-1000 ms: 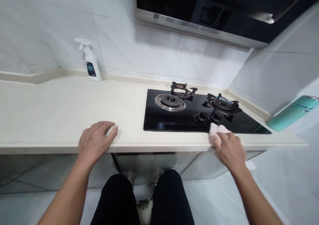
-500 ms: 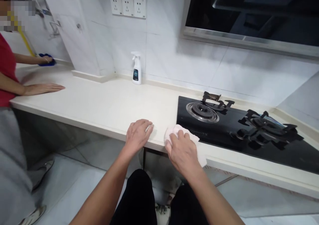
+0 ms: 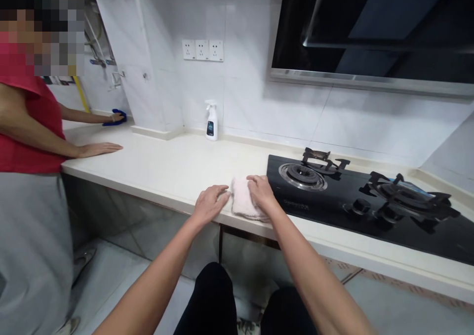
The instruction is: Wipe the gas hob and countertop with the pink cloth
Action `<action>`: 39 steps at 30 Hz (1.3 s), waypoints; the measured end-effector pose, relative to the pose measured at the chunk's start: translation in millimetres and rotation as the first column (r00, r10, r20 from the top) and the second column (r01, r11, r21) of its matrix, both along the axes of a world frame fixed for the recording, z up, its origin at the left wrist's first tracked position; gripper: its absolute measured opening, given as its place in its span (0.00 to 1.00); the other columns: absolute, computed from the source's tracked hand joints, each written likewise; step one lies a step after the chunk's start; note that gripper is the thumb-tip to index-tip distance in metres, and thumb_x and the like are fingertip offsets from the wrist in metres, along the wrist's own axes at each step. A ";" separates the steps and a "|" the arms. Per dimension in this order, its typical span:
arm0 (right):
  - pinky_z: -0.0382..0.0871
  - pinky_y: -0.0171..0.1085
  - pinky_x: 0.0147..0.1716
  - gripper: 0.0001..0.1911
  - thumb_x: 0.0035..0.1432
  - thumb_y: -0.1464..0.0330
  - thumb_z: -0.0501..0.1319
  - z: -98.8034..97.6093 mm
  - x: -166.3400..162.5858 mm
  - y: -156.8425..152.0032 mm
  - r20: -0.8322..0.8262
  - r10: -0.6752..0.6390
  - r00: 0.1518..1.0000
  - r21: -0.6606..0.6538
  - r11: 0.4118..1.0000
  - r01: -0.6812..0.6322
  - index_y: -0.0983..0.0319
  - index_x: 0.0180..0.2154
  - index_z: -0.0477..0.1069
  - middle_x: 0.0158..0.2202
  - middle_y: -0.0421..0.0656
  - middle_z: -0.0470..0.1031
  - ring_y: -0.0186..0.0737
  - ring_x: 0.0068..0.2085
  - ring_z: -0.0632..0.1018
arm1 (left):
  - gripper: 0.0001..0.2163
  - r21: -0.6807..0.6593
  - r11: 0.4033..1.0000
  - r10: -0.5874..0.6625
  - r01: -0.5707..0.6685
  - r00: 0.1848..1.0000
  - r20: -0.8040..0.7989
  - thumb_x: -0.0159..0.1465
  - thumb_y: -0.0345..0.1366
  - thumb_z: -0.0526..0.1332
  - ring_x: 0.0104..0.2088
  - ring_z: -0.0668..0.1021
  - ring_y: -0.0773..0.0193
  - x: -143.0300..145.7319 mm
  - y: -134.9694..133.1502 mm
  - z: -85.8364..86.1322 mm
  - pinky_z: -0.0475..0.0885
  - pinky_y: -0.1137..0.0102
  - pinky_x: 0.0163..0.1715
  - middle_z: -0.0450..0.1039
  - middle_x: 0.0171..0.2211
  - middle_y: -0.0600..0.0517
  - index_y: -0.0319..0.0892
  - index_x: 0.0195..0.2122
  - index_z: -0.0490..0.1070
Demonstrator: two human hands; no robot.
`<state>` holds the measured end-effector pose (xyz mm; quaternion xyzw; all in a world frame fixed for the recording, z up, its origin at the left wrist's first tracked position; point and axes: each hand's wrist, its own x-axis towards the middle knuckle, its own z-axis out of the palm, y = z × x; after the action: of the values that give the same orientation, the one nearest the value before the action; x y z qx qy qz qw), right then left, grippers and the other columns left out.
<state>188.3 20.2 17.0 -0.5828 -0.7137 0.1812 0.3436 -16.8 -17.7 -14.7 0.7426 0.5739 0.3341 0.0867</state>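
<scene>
A folded pale pink cloth (image 3: 244, 201) lies on the white countertop (image 3: 166, 172), at the left front corner of the black gas stove (image 3: 307, 201). My right hand (image 3: 262, 192) grips the cloth's right part from above, with bent fingers pressing on it. Just left of the cloth, my left hand (image 3: 211, 202) rests on the counter near the front edge, fingers loosely apart and holding nothing. Its fingertips come close to the cloth; whether they touch it I cannot tell.
A white spray bottle (image 3: 211, 122) stands against the back wall. Above the stove hangs a dark range hood (image 3: 370, 33). On the left, another person in a red top (image 3: 40, 112) leans on the counter, one hand on a blue cloth (image 3: 117, 117).
My right hand has slid the cloth left and away from me, off the stove's front edge. My left hand stays by the counter edge. The view has shifted left and up.
</scene>
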 end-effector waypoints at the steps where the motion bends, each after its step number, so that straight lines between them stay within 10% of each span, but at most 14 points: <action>1: 0.65 0.46 0.63 0.24 0.65 0.67 0.51 -0.9 6.4 -0.1 -0.020 0.017 1.000 0.004 1.000 -0.017 0.60 0.57 0.77 0.59 0.51 0.70 0.47 0.58 0.74 | 0.22 -0.008 1.000 0.001 -0.001 1.000 0.018 0.71 0.50 0.54 0.58 0.78 0.52 -0.2 -0.4 1.0 0.69 0.55 0.62 0.79 0.57 0.47 0.46 0.57 0.76; 8: 0.61 0.48 0.67 0.24 0.61 0.59 0.59 -13.8 39.9 -15.3 -0.334 0.331 0.882 0.018 0.938 -0.345 0.57 0.57 0.76 0.66 0.48 0.69 0.45 0.65 0.70 | 0.20 -0.012 0.998 0.062 -0.062 0.931 0.359 0.70 0.48 0.55 0.55 0.79 0.55 1.9 4.3 2.0 0.74 0.60 0.58 0.77 0.56 0.46 0.44 0.54 0.77; 13: 0.66 0.48 0.63 0.24 0.60 0.56 0.59 -25.5 17.6 -11.5 -0.609 0.306 0.731 0.001 0.923 -0.386 0.56 0.56 0.75 0.61 0.47 0.75 0.45 0.60 0.75 | 0.17 0.056 0.998 0.004 -0.022 0.953 0.304 0.67 0.45 0.59 0.57 0.77 0.54 21.3 -1.0 8.4 0.73 0.58 0.58 0.76 0.55 0.45 0.46 0.53 0.77; 17: 0.68 0.50 0.60 0.23 0.60 0.54 0.59 -17.8 31.3 0.5 -0.511 0.357 0.782 0.110 0.929 -0.353 0.57 0.53 0.75 0.52 0.47 0.80 0.47 0.55 0.78 | 0.20 -0.029 0.999 -0.029 0.034 0.987 0.155 0.67 0.46 0.61 0.56 0.77 0.53 34.3 -5.0 16.7 0.71 0.57 0.60 0.75 0.56 0.45 0.47 0.58 0.74; 23: 0.68 0.50 0.59 0.23 0.66 0.56 0.50 -7.0 122.0 27.8 -0.064 0.053 0.997 0.256 0.966 -0.035 0.61 0.51 0.75 0.53 0.51 0.78 0.47 0.54 0.78 | 0.27 -0.164 0.984 -0.085 0.074 0.995 -0.060 0.67 0.51 0.58 0.57 0.77 0.46 50.4 -10.2 30.2 0.71 0.55 0.60 0.69 0.60 0.41 0.44 0.63 0.69; 32: 0.55 0.63 0.68 0.29 0.73 0.57 0.46 -62.8 135.2 -3.8 0.482 0.002 0.876 0.112 0.992 -0.064 0.63 0.65 0.70 0.70 0.54 0.65 0.57 0.72 0.62 | 0.31 -0.319 0.916 -0.304 0.244 0.940 -0.153 0.70 0.53 0.52 0.76 0.53 0.44 88.2 14.0 26.7 0.44 0.36 0.71 0.49 0.76 0.42 0.51 0.73 0.56; 39: 0.56 0.59 0.70 0.31 0.74 0.51 0.46 -82.0 129.9 -65.0 0.579 -0.010 0.815 0.277 0.943 -0.185 0.56 0.69 0.66 0.72 0.46 0.61 0.52 0.73 0.61 | 0.42 -0.401 0.902 -0.280 0.158 0.922 -0.267 0.67 0.66 0.50 0.77 0.39 0.41 96.5 75.5 30.6 0.43 0.41 0.72 0.33 0.79 0.42 0.50 0.77 0.46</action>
<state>318.2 -44.8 -65.1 -0.5124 -0.8299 -0.1049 0.1944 79.7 57.8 16.0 0.8170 0.5448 0.0831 0.1696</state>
